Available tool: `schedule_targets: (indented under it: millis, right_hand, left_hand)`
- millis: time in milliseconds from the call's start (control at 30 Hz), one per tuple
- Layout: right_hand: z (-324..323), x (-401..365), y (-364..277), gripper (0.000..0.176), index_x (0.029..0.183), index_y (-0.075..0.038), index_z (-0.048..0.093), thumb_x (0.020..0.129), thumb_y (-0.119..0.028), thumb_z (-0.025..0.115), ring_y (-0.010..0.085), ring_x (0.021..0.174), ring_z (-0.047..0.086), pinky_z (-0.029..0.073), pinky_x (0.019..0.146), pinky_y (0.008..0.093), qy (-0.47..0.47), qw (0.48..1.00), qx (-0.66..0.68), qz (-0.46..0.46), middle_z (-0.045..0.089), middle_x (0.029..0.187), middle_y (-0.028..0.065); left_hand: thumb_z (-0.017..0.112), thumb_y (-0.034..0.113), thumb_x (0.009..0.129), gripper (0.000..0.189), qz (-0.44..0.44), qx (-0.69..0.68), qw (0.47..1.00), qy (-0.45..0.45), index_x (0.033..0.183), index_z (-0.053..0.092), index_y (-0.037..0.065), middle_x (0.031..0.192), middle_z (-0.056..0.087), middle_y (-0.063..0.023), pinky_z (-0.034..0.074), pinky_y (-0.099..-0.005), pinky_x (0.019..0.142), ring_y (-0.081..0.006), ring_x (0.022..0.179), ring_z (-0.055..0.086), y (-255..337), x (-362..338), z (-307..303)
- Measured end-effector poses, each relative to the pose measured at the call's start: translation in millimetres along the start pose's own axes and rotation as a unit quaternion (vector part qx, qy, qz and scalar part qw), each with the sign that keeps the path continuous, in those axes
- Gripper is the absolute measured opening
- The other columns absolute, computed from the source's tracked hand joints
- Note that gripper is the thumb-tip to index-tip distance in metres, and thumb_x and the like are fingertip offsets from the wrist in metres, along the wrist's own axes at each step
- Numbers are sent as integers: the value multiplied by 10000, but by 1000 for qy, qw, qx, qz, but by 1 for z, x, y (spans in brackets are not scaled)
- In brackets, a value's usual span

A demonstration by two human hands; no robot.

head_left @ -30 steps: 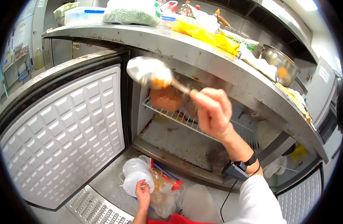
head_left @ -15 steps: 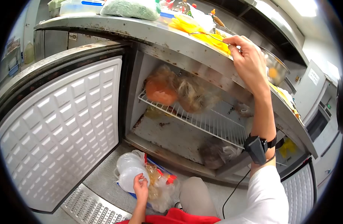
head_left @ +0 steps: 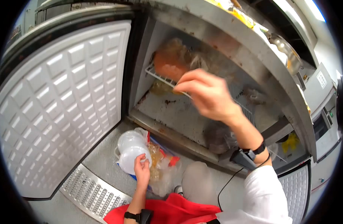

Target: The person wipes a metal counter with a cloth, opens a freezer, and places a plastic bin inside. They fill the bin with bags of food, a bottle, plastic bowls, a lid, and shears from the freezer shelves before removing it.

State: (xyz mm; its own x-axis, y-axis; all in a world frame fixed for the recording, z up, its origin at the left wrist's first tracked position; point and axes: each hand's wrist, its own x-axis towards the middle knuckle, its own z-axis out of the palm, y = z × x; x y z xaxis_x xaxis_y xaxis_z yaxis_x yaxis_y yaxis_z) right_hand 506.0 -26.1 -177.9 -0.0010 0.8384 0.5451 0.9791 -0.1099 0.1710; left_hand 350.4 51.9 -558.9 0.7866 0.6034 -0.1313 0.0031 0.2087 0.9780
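My right hand is in front of the open fridge compartment, before the wire shelf; its fingers are pinched together and slightly blurred, and what they hold, if anything, is too small to name. Behind it on the shelf lies a bag of orange food, with another clear bag beside it. Low down, my left hand hovers over white round lids with its fingers loosely curled and partly apart, nothing visible in them. Right of that hand are clear plastic bags with red parts.
The fridge door stands open at the left. A steel counter edge runs above the compartment, with a metal bowl at the right. A dark bag lies on the compartment floor. A drain grate is at lower left.
My right hand has come down and left from the counter's yellow cloth and wire-like item to the shelf front. The view has tilted downward. My left hand stays over the lids.
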Motion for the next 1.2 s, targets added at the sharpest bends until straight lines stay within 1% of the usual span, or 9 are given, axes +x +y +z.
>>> schedule_targets:
  millis: [200, 333, 433, 600, 733, 800, 867, 1100, 1200]
  right_hand:
    - [128, -167, 65, 382, 1166, -107, 535, 800, -219, 541, 301, 1147, 460, 368, 966, 395, -468, 813, 160, 307, 498, 1200, 139]
    - [207, -288, 137, 511, 1290, -76, 421, 812, -189, 563, 320, 1143, 462, 392, 939, 392, -320, 801, 145, 485, 438, 1271, 193]
    - [229, -297, 152, 516, 1331, -92, 388, 849, -177, 552, 258, 1110, 489, 437, 859, 372, -187, 680, 253, 662, 363, 1364, 144]
    - [302, -340, 226, 615, 1380, -56, 285, 843, -189, 553, 239, 1101, 496, 441, 845, 371, -161, 716, 144, 663, 354, 1370, 171]
    - [322, -296, 238, 620, 1374, -33, 288, 829, -176, 549, 284, 1151, 467, 423, 897, 369, -66, 674, 200, 708, 384, 1342, 200]
    - [347, -305, 268, 590, 1352, -24, 326, 822, -161, 546, 309, 1098, 496, 424, 888, 366, -64, 823, 34, 563, 423, 1302, 208]
    - [372, -312, 290, 571, 1338, -17, 343, 825, -159, 550, 334, 1091, 496, 421, 900, 372, -74, 865, -52, 493, 433, 1284, 218]
    - [390, -264, 342, 756, 1394, -25, 213, 808, -273, 622, 304, 1264, 338, 352, 1001, 372, -80, 781, 240, 571, 283, 1381, 220]
    - [407, -248, 341, 870, 1407, -14, 129, 787, -315, 660, 315, 1266, 332, 336, 1013, 371, -77, 835, 154, 523, 243, 1405, 217]
  left_hand:
    - [549, 34, 802, 270, 6, 24, 999, -25, 1072, 548, 25, 978, 553, -82, 451, -246, 656, -121, 728, 517, 2, -8, 8]
    - [564, 75, 796, 264, 13, 157, 982, -103, 1058, 545, 44, 991, 556, -130, 464, -302, 704, -225, 785, 562, -9, -18, 16]
    - [568, 116, 791, 288, 77, 258, 945, -188, 1072, 537, 61, 1001, 560, -146, 459, -350, 763, -289, 886, 562, -26, -32, 32]
    - [670, 261, 701, 649, 140, 501, 813, -261, 1271, 415, 85, 1307, 373, -186, 352, -497, 954, -386, 1159, 400, -70, -57, 48]
    - [668, 266, 689, 667, 109, 505, 806, -289, 1269, 415, 54, 1287, 398, -174, 307, -457, 1011, -359, 1190, 379, -80, -54, 45]
    - [661, 255, 674, 666, 80, 499, 809, -301, 1259, 427, 39, 1258, 427, -157, 298, -437, 1028, -331, 1189, 393, -74, -45, 47]
    - [663, 263, 676, 669, 63, 507, 804, -303, 1262, 427, 43, 1264, 425, -146, 300, -427, 1026, -320, 1193, 389, -73, -43, 48]
    - [653, 292, 687, 670, 26, 510, 803, -306, 1275, 426, 62, 1260, 434, -138, 318, -401, 1009, -313, 1192, 390, -76, -39, 52]
    - [648, 303, 689, 669, 21, 506, 805, -309, 1277, 429, 70, 1262, 435, -138, 322, -391, 1007, -311, 1192, 392, -76, -36, 54]
